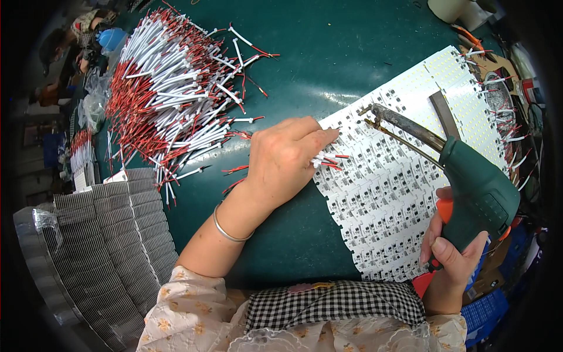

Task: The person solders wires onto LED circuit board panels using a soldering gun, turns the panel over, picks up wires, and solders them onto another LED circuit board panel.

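Observation:
My left hand is closed around several short red and white wires, whose ends stick out on both sides of the fist. Its fingertips rest at the left edge of a white sheet of small circuit boards with rows of black components. In my right hand is a green soldering gun with an orange trigger, gripped by the handle. The gun's dark tip reaches over the boards, a little right of my left fingers. A flat grey metal bar lies across the sheet.
A large heap of red and white wires covers the far left of the green table. Stacked grey ridged strips stand at the near left. Cups and orange-handled pliers sit at the far right.

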Motion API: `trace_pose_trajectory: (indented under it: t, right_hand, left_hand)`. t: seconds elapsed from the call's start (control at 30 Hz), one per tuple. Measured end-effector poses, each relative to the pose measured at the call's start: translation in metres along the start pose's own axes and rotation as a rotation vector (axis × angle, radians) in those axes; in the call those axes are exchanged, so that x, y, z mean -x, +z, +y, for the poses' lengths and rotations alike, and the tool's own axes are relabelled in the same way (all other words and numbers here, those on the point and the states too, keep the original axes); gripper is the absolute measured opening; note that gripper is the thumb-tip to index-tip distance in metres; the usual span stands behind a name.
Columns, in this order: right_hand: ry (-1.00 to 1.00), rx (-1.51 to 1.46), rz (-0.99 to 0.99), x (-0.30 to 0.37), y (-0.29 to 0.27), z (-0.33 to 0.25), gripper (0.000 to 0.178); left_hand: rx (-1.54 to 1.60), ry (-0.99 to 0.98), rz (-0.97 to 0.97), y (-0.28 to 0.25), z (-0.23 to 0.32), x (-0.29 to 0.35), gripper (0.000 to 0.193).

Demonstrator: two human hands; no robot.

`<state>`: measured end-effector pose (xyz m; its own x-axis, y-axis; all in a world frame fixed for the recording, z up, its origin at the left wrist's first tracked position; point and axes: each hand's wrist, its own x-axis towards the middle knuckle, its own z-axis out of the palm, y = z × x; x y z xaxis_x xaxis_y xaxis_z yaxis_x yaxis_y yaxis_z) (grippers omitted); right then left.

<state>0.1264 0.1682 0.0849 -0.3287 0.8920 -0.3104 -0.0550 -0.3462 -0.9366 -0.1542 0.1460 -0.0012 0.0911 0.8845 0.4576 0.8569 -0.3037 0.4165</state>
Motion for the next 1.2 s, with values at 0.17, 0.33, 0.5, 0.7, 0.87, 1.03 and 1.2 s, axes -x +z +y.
trace_pose_trajectory:
  t: [0.17,0.33,0.5,0.7,0.87,1.03,1.2]
  right_hand:
    - [0.009,0.034,0.03,0.005,0.0,0.0,0.071]
    - [0.012,0.067,0.039,0.008,-0.004,0.006,0.07]
    - [0.086,0.088,0.014,0.012,-0.004,0.012,0.064]
    - [0.098,0.061,-0.119,0.013,-0.009,0.019,0.058]
    - [0.104,0.137,-0.137,0.014,-0.007,0.021,0.055]
    - [0.045,0.299,-0.151,0.014,-0.014,0.028,0.054]
    - [0.081,0.065,-0.055,0.002,-0.002,0.01,0.063]
  left_hand:
    - [-0.032,-0.022,0.005,-0.001,0.01,-0.006,0.031]
    - [0.176,-0.055,-0.009,0.003,-0.003,-0.003,0.032]
    - [0.177,0.049,-0.021,0.002,-0.004,-0.004,0.036]
    - [0.122,0.069,-0.015,0.001,0.0,-0.003,0.036]
    - [0.108,0.089,-0.017,0.002,0.0,-0.003,0.037]
    - [0.093,0.091,-0.012,0.005,0.002,-0.009,0.037]
    - [-0.004,0.067,-0.063,-0.011,0.0,-0.005,0.032]
